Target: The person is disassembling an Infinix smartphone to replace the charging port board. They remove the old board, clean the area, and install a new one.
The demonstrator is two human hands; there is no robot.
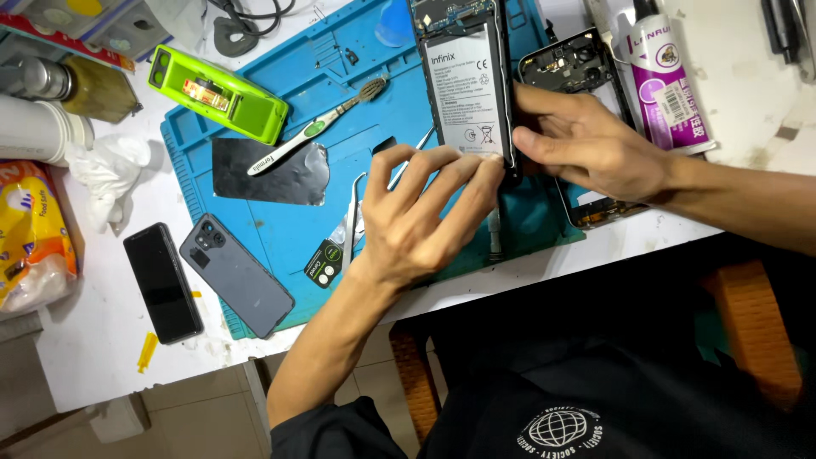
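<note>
nearest the camera, the left hand [416,217] reaches onto the blue mat [280,212], its fingertips pressed on the lower end of the opened phone [467,85]. the right hand [586,144] comes in from the right side of that phone, thumb and fingers laid against its lower right edge. both hands are loosely spread and touching the phone, with neither closed around it; the two sit close together at the phone's lower end.

the opened phone lies back-up on the mat's right part, its white battery showing. just left of the phone's lower end lie metal tweezers [353,225], partly under the left hand. further left of the phone, a toothbrush [314,132] rests across a dark shiny sheet [272,174]. well left of the phone, at the mat's near corner, sits a grey phone [236,274], and beside it on the white worktop [110,365] a black phone [163,282].

beyond, up and left of the opened phone, lies a green box [217,93]. right of the phone stands a white and purple bottle [667,81].
</note>
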